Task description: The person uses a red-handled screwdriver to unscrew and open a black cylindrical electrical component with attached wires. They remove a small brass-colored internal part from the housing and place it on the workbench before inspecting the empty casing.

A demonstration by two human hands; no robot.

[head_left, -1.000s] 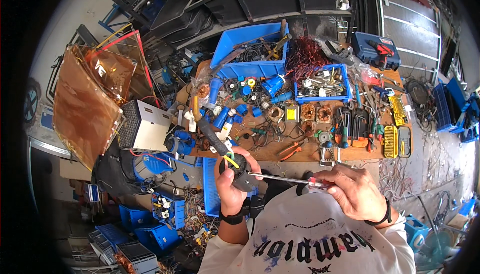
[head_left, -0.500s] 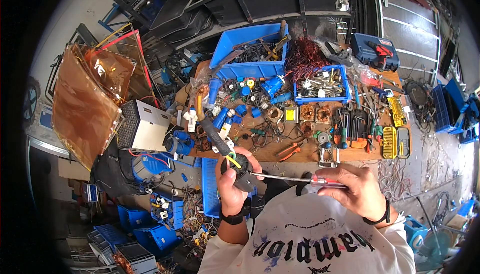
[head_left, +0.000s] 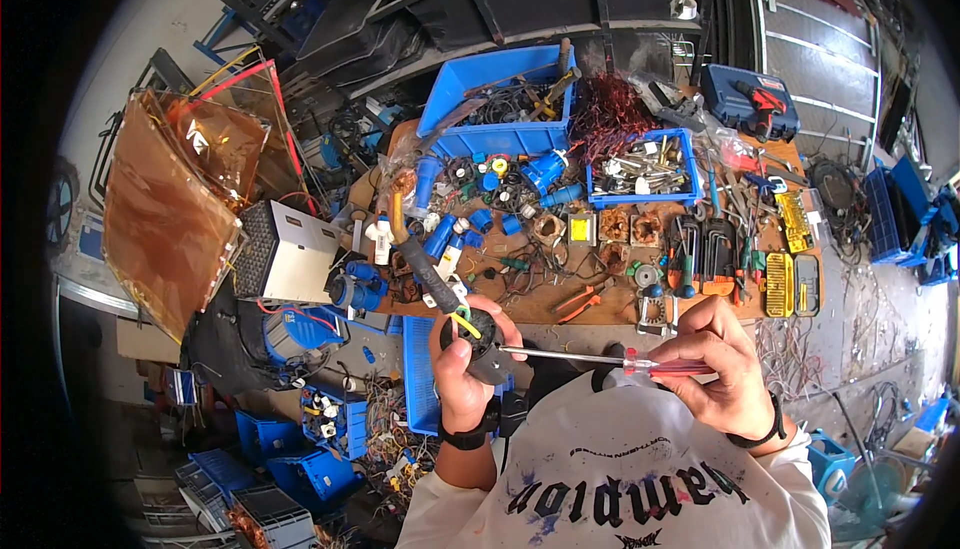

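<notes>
My left hand (head_left: 463, 389) is wrapped round a black round electrical connector (head_left: 486, 361) in front of the table's near edge. A thick black cable (head_left: 432, 277) runs up and away from it, and a yellow wire (head_left: 465, 325) and a green one show at its top. To the right, my right hand (head_left: 722, 374) grips the clear red handle of a screwdriver (head_left: 565, 356) between thumb and fingers. The screwdriver lies nearly level, its tip against the connector's right side. What the tip meets there is too small to make out.
Ahead stands a wooden table (head_left: 480, 299) strewn with blue plugs, wires and tools. Pliers (head_left: 583, 301) lie near its front edge. Behind are a large blue bin (head_left: 500, 139), a blue tray (head_left: 645, 199) of metal parts and a drill case (head_left: 735, 99). A blue basket (head_left: 420, 369) sits below, left.
The fingers of my right hand have shifted on the screwdriver's handle and are now raised higher and bent. The tip stays at the connector, and my left hand has hardly moved.
</notes>
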